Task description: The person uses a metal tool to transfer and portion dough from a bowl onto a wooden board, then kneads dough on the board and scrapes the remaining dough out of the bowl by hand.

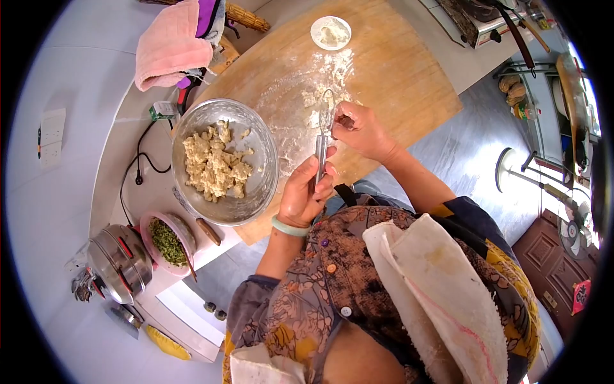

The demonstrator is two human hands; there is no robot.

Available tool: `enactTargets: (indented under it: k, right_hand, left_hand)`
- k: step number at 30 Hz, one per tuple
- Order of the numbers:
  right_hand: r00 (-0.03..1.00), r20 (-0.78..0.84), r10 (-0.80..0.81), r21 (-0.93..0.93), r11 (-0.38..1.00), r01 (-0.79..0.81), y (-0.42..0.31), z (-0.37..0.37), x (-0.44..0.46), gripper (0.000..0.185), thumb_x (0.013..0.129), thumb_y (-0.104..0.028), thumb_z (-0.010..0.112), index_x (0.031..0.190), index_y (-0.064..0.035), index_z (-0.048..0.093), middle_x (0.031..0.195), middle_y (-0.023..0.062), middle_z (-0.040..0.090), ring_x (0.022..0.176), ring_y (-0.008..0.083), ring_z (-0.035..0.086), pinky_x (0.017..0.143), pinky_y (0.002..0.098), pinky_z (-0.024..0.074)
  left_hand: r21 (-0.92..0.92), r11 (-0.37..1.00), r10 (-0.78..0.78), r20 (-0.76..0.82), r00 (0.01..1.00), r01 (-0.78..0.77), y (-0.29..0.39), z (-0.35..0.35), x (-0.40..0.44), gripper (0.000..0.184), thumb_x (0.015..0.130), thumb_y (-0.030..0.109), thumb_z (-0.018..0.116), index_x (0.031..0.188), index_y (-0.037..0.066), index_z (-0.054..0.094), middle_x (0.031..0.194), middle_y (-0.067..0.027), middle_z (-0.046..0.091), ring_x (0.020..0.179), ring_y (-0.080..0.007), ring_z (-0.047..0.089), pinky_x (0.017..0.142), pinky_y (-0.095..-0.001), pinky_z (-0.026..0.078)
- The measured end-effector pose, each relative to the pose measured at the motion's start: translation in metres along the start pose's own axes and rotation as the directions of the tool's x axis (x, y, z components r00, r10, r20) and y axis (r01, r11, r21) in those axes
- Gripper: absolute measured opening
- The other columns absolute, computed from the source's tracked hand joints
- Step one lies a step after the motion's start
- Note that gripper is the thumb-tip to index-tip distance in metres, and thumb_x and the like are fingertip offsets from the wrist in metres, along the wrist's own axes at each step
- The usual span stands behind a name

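A whisk (322, 157) with a metal handle and thin wire loops is held upright over the board. My left hand (302, 197), with a pale green bangle at its wrist, is closed around the handle. Fingers of my right hand (363, 131) are curled and pinched at the lower part of the wires; their tips are partly hidden. Lumpy, crumbly dough (214, 160) lies in a large steel bowl (261, 198) to the left. Loose flour (332, 70) is scattered on the wooden board (396, 64) beneath and beyond the hands.
A small white bowl of flour (331, 33) stands at the board's far edge. Left are a bowl of chopped greens (167, 242), a knife (208, 232), a steel pot (120, 262) and a black cord (137, 169). A pink towel (173, 45) hangs at upper left; a stove (489, 29) is upper right.
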State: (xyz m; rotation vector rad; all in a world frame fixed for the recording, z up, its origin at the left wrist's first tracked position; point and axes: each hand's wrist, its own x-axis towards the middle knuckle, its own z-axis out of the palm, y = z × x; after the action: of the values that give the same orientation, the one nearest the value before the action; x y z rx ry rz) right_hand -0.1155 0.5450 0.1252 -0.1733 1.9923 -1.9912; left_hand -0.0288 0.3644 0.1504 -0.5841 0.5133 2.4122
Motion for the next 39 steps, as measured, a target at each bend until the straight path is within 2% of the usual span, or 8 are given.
enactTargets:
  k: [2, 5, 11, 20, 23, 29, 35, 39]
  right_hand:
    - [0.999, -0.046, 0.008, -0.022, 1.000, -0.009, 0.004, -0.003, 0.001, 0.010, 0.086, -0.006, 0.064, 0.089, 0.0004, 0.058, 0.076, 0.0044, 0.062, 0.070, 0.0100, 0.061, 0.064, 0.0246, 0.0504]
    - [0.992, -0.029, 0.123, 0.199, 0.973, -0.115, 0.012, -0.010, 0.002, 0.010, 0.085, -0.005, 0.064, 0.089, -0.0002, 0.056, 0.076, 0.0043, 0.062, 0.068, 0.0106, 0.061, 0.063, 0.0258, 0.0512]
    - [0.989, -0.017, 0.146, 0.362, 0.923, -0.131, 0.025, -0.002, 0.000, 0.011, 0.087, -0.007, 0.065, 0.092, -0.0002, 0.056, 0.084, 0.0070, 0.063, 0.070, 0.0137, 0.063, 0.063, 0.0296, 0.0542]
    - [0.966, 0.080, 0.245, 0.678, 0.697, -0.232, 0.013, 0.007, -0.006, 0.015, 0.090, -0.011, 0.065, 0.099, -0.0001, 0.061, 0.090, 0.0076, 0.065, 0.072, 0.0177, 0.063, 0.063, 0.0328, 0.0543]
    - [0.966, 0.096, 0.240, 0.597, 0.763, -0.249, 0.012, 0.008, -0.006, 0.013, 0.091, -0.016, 0.065, 0.096, -0.0040, 0.062, 0.087, 0.0046, 0.063, 0.073, 0.0138, 0.058, 0.064, 0.0295, 0.0482]
    - [0.969, 0.041, 0.243, 0.605, 0.766, -0.218, 0.023, 0.004, -0.004, 0.016, 0.088, -0.015, 0.067, 0.098, -0.0028, 0.063, 0.088, 0.0047, 0.065, 0.077, 0.0132, 0.061, 0.066, 0.0287, 0.0503]
    - [0.953, 0.178, 0.244, 0.523, 0.797, -0.302, 0.014, -0.004, 0.000, 0.019, 0.087, -0.017, 0.068, 0.098, -0.0030, 0.061, 0.085, 0.0032, 0.062, 0.073, 0.0134, 0.059, 0.063, 0.0276, 0.0488]
    - [0.908, 0.262, 0.326, 0.569, 0.708, -0.419, 0.017, -0.014, 0.005, 0.022, 0.086, -0.017, 0.068, 0.099, -0.0020, 0.061, 0.084, 0.0049, 0.063, 0.070, 0.0153, 0.061, 0.059, 0.0284, 0.0520]
  left_hand:
    - [0.023, 0.999, 0.026, 0.024, 0.999, -0.026, 0.001, 0.000, 0.001, 0.045, 0.099, 0.022, 0.050, 0.132, -0.008, 0.043, 0.092, -0.0067, 0.061, 0.059, -0.0061, 0.041, 0.048, -0.0170, 0.031]
    - [0.084, 0.995, 0.051, 0.009, 0.999, -0.051, 0.003, 0.000, 0.001, 0.044, 0.098, 0.022, 0.051, 0.131, -0.007, 0.044, 0.091, -0.0065, 0.061, 0.059, -0.0067, 0.041, 0.049, -0.0177, 0.031]
    - [0.308, 0.946, 0.122, -0.061, 0.991, -0.097, -0.003, 0.005, 0.004, 0.039, 0.097, 0.020, 0.053, 0.127, -0.004, 0.051, 0.087, -0.0065, 0.062, 0.058, -0.0083, 0.043, 0.051, -0.0204, 0.033]
    - [0.355, 0.927, 0.155, -0.075, 0.985, -0.119, -0.006, -0.001, 0.003, 0.034, 0.097, 0.020, 0.054, 0.124, 0.000, 0.055, 0.087, -0.0070, 0.063, 0.058, -0.0080, 0.044, 0.052, -0.0203, 0.034]
    - [0.360, 0.926, 0.153, -0.082, 0.985, -0.114, -0.007, 0.000, 0.003, 0.034, 0.098, 0.021, 0.054, 0.124, 0.000, 0.055, 0.087, -0.0066, 0.063, 0.057, -0.0076, 0.044, 0.050, -0.0198, 0.033]
    - [0.358, 0.930, 0.109, -0.062, 0.992, -0.080, -0.005, 0.003, 0.000, 0.039, 0.098, 0.022, 0.054, 0.129, -0.001, 0.052, 0.086, -0.0059, 0.062, 0.056, -0.0067, 0.043, 0.048, -0.0188, 0.031]
    - [0.347, 0.937, 0.064, -0.036, 0.997, -0.047, -0.005, -0.001, 0.001, 0.041, 0.098, 0.022, 0.054, 0.130, -0.002, 0.051, 0.086, -0.0054, 0.062, 0.055, -0.0063, 0.042, 0.048, -0.0186, 0.031]
    - [0.403, 0.915, 0.053, -0.046, 0.998, -0.030, -0.004, -0.002, 0.001, 0.039, 0.098, 0.022, 0.054, 0.130, -0.001, 0.052, 0.085, -0.0057, 0.062, 0.055, -0.0064, 0.041, 0.048, -0.0185, 0.031]
